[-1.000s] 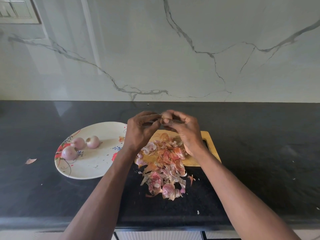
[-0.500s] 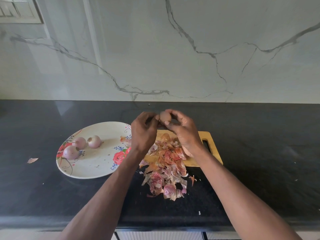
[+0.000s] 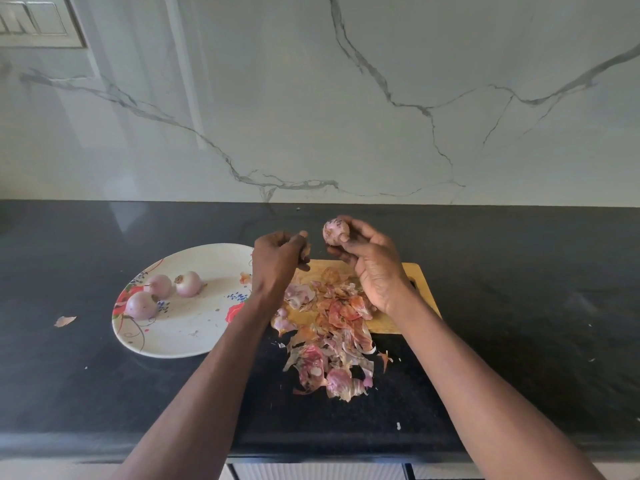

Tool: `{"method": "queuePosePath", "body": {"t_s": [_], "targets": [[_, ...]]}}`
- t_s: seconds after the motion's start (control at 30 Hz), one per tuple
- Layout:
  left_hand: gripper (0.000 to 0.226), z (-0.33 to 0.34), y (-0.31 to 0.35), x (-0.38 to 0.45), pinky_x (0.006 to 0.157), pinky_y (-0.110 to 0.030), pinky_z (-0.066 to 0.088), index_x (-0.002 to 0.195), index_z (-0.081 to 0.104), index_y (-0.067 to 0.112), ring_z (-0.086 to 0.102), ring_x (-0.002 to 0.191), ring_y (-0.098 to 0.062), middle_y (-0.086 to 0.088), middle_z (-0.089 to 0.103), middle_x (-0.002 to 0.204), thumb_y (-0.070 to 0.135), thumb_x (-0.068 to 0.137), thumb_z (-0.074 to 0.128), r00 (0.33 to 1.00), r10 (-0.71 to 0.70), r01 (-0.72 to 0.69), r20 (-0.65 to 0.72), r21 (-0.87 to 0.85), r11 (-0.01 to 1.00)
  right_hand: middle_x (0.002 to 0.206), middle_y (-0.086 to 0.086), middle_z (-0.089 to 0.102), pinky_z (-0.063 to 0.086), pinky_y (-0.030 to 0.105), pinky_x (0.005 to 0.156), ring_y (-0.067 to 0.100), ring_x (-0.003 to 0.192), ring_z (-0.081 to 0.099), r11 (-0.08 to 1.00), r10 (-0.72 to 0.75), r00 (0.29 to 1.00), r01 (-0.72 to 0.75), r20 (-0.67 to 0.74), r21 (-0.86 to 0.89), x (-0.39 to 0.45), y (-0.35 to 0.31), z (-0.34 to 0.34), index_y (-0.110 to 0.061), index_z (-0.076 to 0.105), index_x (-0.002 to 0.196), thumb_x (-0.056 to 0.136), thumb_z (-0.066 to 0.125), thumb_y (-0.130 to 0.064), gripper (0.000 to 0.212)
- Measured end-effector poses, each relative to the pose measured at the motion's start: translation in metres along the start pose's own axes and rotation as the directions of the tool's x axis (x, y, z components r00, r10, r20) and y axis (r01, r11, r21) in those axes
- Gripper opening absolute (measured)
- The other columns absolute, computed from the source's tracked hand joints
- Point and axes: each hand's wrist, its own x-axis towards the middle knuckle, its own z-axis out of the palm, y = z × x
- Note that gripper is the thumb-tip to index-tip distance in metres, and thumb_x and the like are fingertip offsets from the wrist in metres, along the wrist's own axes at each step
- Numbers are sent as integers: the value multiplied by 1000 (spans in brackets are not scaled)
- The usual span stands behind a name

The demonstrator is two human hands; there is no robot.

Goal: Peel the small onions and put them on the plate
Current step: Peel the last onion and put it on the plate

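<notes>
Hands apart now, right hand (image 3: 372, 268) raised.

Head view, single camera, wide-angle, looking forward and down.

Worn at head height over the near edge of a black countertop (image 3: 519, 306); faces a marble-patterned wall (image 3: 311, 98) that fills the upper part of the frame. Both forearms enter from the bottom edge, left hand (image 3: 277, 261) and right hand (image 3: 370, 265) near frame centre, close to the lens. Plate (image 3: 194, 334) left of centre, cutting board (image 3: 412, 275) just right. Straight lines bow toward the edges. No second view to overlap.
</notes>
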Motion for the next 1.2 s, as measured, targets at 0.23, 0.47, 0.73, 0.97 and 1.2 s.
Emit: {"method": "queuePosePath", "body": {"t_s": [0.23,0.47,0.73,0.97,1.2], "targets": [[24,-2,-3,5,57,-27,52,78,72,-3,60,51,-12,-11,70,69,17,89,77,984,-102,65,144,239,969,121,22,65,58,25,75,26,99,66,997,23,1000,-22,-14,68,0,-5,-1,-5,67,113,88,49,19,39],[10,-4,-1,4,74,-28,55,96,79,10,67,73,-12,-8,77,89,15,89,75,977,-60,9,205,242,970,97,17,68,57,26,69,19,78,70,990,78,997,-80,15,120,-2,-8,-1,-3,61,108,97,43,6,24],[17,-2,5,0,90,-35,58,109,76,17,73,100,-21,-2,78,105,14,94,69,961,204,-182,188,-127,975,96,12,72,58,28,65,21,77,70,996,85,994,-86,63,26,-8,-9,2,-7,67,114,98,51,-3,23],[22,-2,7,-2,83,-29,57,109,76,13,74,93,-19,-2,78,100,11,88,73,922,275,-230,271,-186,955,78,9,70,53,23,56,20,68,66,999,27,999,-25,36,-47,-8,-9,3,-5,67,92,80,71,-19,19],[17,2,2,-1,77,-28,57,102,77,8,73,89,-21,-6,77,97,0,89,70,924,299,-234,238,-267,935,75,9,68,50,23,58,16,67,59,998,30,998,-27,54,-54,-9,-6,1,-6,72,87,77,72,-20,17]]}}
